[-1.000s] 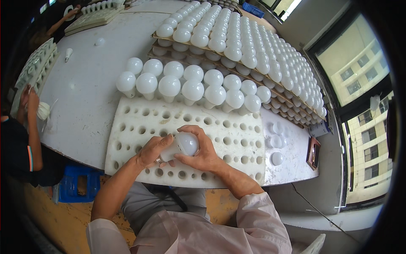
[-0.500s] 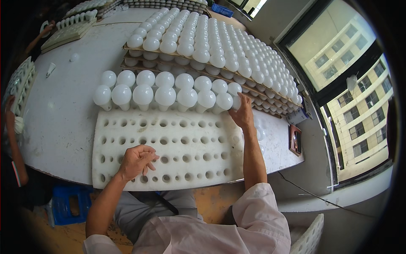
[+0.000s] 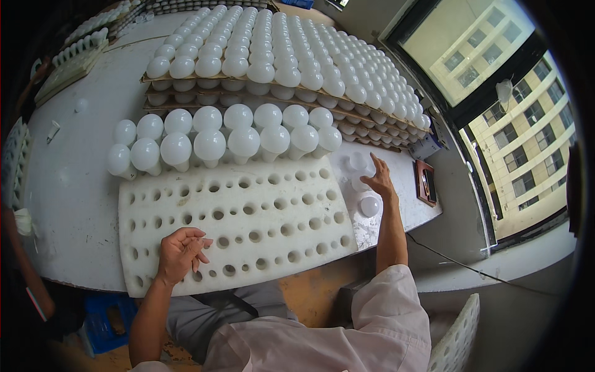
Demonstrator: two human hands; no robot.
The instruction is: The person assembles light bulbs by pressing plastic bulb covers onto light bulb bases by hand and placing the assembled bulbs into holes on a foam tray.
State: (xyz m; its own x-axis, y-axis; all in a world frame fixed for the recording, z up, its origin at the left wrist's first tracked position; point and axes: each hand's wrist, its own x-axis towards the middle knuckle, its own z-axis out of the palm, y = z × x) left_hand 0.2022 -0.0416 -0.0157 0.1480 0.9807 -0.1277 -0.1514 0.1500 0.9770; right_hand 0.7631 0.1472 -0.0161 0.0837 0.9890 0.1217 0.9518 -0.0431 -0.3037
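A white foam tray (image 3: 235, 204) with rows of round holes lies before me at the table edge. Two rows of white light bulbs (image 3: 209, 144) stand upright along its far side. Over the tray's near left part hovers my left hand (image 3: 181, 253), its fingers loosely bent and somewhat apart, with nothing visible in them. To the right of the tray, my right hand (image 3: 381, 180) is open with thumb and fingers spread. It is beside several pale, round, cup-like pieces (image 3: 369, 206) on the table; whether it touches one I cannot tell.
Behind the bulbs rise stacked layers of more bulbs (image 3: 260, 71) on brown boards. A brown-framed box (image 3: 426, 183) sits at the table's right edge, near a window. At the left lie a loose bulb part (image 3: 53, 131) and another foam tray (image 3: 71, 71). A blue stool (image 3: 105, 319) stands below.
My right hand has left the rightmost bulb of the near row and moved right and nearer, to the cup-like pieces. The left hand keeps its loose bend. The whole view has shifted.
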